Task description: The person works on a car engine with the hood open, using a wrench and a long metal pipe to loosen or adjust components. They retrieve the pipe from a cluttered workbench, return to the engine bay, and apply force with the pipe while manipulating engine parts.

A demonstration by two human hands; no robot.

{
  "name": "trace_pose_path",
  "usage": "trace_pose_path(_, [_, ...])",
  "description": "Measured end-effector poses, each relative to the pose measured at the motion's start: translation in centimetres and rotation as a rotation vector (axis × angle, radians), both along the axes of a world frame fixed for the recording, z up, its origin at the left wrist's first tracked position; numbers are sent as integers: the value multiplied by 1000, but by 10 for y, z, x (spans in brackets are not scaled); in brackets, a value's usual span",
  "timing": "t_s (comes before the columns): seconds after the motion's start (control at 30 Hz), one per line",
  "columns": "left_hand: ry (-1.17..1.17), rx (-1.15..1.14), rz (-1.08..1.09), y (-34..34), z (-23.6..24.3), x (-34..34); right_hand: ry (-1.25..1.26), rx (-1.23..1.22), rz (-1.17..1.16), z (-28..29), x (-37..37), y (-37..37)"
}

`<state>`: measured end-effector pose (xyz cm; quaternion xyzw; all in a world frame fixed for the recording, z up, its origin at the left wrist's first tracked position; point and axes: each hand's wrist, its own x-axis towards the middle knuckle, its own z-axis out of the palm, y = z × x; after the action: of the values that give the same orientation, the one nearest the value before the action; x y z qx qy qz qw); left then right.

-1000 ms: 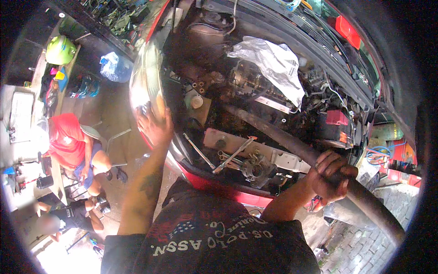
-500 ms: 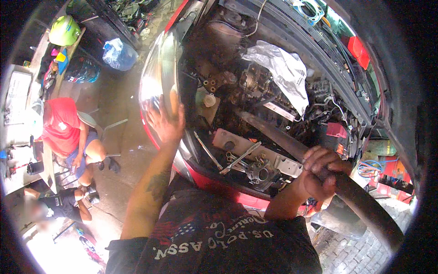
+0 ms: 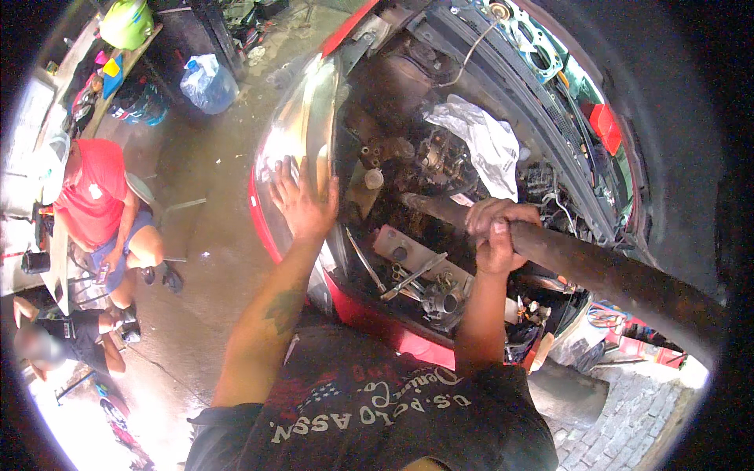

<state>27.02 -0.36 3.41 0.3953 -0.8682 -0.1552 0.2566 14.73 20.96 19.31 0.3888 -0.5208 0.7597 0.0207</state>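
Note:
My left hand [image 3: 306, 198] lies flat with fingers spread on the car's clear headlight [image 3: 308, 110]. Wrapped around a long, thick dark pipe [image 3: 620, 279] is my right hand [image 3: 500, 234]. The pipe slants from the engine bay out past the car on the right; what its inner end meets is too dark to make out. Beyond it sits the exposed engine [image 3: 441, 159], partly under a crumpled silvery-white sheet [image 3: 475, 135]. Between my arms, a metal engine part with a round opening [image 3: 444, 302] and a long metal tool [image 3: 416, 276] rest at the car's front.
Another bar-like tool [image 3: 365, 259] lies by the headlight. On the left, a person in a red shirt [image 3: 100, 192] sits, with a second person in dark clothes [image 3: 78, 341] nearer. A big water bottle [image 3: 209, 85] stands on the floor. A metal gasket [image 3: 534, 47] lies near the windscreen.
My right hand has moved left and up, still gripping the pipe. The pipe's outer end has swung farther and upward. My left hand stays on the headlight while the view shifts.

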Motion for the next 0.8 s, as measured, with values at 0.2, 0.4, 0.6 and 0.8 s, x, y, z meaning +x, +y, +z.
trace_pose_path(0.2, [30,25,-7,-1,1,2,-29,78,-19,-13,7,-16])
trace_pose_path(0.4, [23,40,-1,0,0,0,40,30,-94,8,9,10])
trace_pose_path(0.6, [6,-9,-18,0,0,0,118,-111,-66,88,11,82])
trace_pose_path(0.8, [-8,-74,-6,2,-2,-3,365,-145,-19,149,26,124])
